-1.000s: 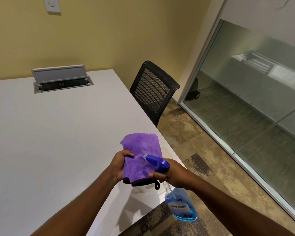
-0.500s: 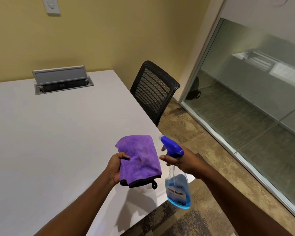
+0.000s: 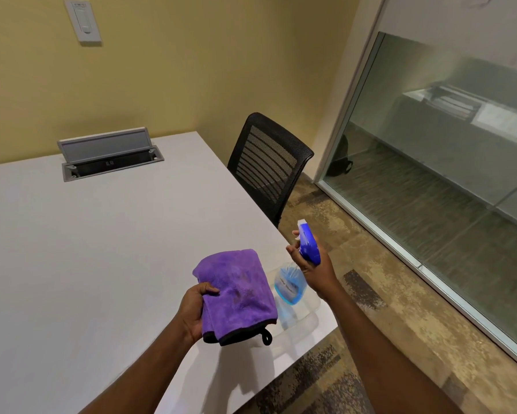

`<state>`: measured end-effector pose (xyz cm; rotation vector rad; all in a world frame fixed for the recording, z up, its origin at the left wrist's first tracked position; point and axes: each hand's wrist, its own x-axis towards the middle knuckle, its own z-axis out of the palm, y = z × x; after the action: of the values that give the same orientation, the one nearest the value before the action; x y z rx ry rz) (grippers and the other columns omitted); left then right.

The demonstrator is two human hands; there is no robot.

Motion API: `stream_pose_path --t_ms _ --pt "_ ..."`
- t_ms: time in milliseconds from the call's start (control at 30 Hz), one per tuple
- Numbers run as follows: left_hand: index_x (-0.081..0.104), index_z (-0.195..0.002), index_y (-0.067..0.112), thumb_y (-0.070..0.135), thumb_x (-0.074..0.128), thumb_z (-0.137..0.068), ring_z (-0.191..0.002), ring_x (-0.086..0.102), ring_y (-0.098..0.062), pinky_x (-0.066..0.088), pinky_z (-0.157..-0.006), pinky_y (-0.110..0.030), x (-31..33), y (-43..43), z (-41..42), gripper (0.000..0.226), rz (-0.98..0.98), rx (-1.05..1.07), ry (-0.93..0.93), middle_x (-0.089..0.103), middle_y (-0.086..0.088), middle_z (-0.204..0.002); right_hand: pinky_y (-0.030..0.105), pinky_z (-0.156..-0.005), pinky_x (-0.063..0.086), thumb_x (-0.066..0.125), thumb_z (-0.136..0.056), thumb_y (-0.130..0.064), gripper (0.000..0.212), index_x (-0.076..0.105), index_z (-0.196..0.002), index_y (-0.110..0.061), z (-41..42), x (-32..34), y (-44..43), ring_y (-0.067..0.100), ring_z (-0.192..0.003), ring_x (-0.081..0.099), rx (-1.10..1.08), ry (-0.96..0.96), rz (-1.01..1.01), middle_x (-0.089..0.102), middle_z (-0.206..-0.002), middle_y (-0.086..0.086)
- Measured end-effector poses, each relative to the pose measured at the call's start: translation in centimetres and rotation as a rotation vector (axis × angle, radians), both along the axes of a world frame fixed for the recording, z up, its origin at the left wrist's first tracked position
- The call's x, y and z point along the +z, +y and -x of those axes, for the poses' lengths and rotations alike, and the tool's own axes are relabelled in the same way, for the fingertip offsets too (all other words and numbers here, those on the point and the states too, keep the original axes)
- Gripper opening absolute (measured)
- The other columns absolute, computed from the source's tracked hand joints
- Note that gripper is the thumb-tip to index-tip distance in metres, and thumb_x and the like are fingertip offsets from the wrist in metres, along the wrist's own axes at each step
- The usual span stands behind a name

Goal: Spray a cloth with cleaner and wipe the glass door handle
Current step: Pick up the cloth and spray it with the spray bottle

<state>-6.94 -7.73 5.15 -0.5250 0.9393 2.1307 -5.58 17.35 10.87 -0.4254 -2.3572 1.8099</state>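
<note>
Over the near right corner of the white worktop (image 3: 102, 249), both hands are raised. Left hand (image 3: 191, 312): fingers closed around the left edge of a folded purple cloth (image 3: 239, 291), thumb on top; black-trimmed hem and small loop hang at its near end. Darker blotches on the cloth's upper face. Just right of the cloth, not touching it: spray bottle (image 3: 290, 286), blue liquid, blue trigger head up. Right hand (image 3: 317, 270): fingers wrapped about the bottle's neck, forefinger at the trigger. Beyond the right hand, a black mesh chair (image 3: 269, 162); further right, a glass wall (image 3: 445, 174). Door handle not in view.
</note>
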Motion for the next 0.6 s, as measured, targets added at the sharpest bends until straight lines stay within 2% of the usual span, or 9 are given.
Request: stream_pose_path --t_ms 133,200,333,533,600 --pt "0.053 -0.11 0.007 0.002 0.049 -0.072 -0.088 0.061 -0.038 0.055 -0.075 -0.044 0.0 -0.5 -0.2 0.038 0.003 -0.006 -0.018 0.062 -0.017 -0.098 0.051 -0.102 0.048 0.062 -0.091 -0.007 0.044 0.049 -0.132 -0.005 0.5 -2.0 0.1 0.025 -0.11 0.061 -0.054 -0.02 0.077 0.057 -0.129 0.016" --pt "0.053 -0.112 0.007 0.002 0.05 -0.072 -0.089 0.061 -0.039 0.054 -0.077 -0.045 0.1 -0.8 -0.3 0.04 0.007 -0.001 -0.02 0.062 -0.017 -0.1 0.052 -0.103 0.046 0.062 -0.091 -0.008 0.044 0.049 -0.133 -0.008 0.8 -2.7 0.0 0.021 -0.108 0.062 -0.047 -0.045 0.075 0.058 -0.129 0.012" --pt "0.053 -0.112 0.007 0.002 0.051 -0.072 -0.086 0.062 -0.039 0.055 -0.074 -0.045 -0.1 -1.4 -0.1 0.041 0.011 -0.022 -0.029 0.064 -0.018 -0.097 0.054 -0.106 0.043 0.063 -0.091 -0.011 0.048 0.047 -0.136 -0.011 1.1 -3.8 0.0 0.026 -0.117 0.059 -0.03 -0.069 0.063 0.056 -0.135 0.008" --pt "0.054 -0.107 0.007 0.003 0.054 -0.069 -0.079 0.065 -0.039 0.057 -0.069 -0.045 -0.3 -1.5 0.2 0.038 -0.01 -0.054 -0.047 0.068 -0.018 -0.089 0.048 -0.104 0.046 0.064 -0.09 -0.012 0.054 0.043 -0.14 -0.01 1.7 -5.0 0.3 0.025 -0.119 0.057 -0.074 -0.058 0.091 0.054 -0.137 0.009" --pt "0.054 -0.107 0.007 0.003 0.055 -0.069 -0.077 0.066 -0.038 0.057 -0.067 -0.044 -0.3 -1.5 0.2 0.038 -0.007 -0.06 -0.053 0.068 -0.017 -0.087 0.05 -0.104 0.046 0.064 -0.09 -0.012 0.054 0.043 -0.14 -0.01 2.1 -5.2 0.3 0.025 -0.117 0.059 -0.087 -0.055 0.098 0.054 -0.137 0.009"
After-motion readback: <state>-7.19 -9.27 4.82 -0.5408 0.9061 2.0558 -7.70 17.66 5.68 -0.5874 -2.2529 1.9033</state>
